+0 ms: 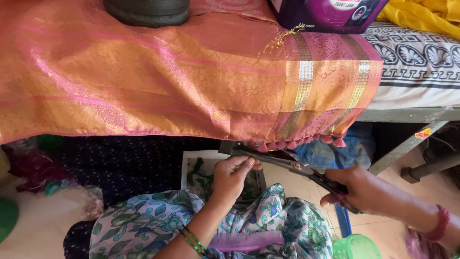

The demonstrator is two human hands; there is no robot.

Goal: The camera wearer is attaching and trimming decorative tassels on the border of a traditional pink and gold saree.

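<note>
The right hand (364, 192) grips scissors (292, 165) open at the cloth (191, 81) edge just above, the left hand (232, 175) pinches there, and pink tassels (306, 142) already hang beside them.

Purple carton (330, 14) — top edge, on pink-gold cloth (191, 81)

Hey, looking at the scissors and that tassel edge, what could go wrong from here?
The scissors in the right hand point their blades toward the left hand, whose fingertips sit close to them, so a nick seems possible. The blades also lie just under the tassels of the orange sari; a slip might cut a tassel or the border.
</note>
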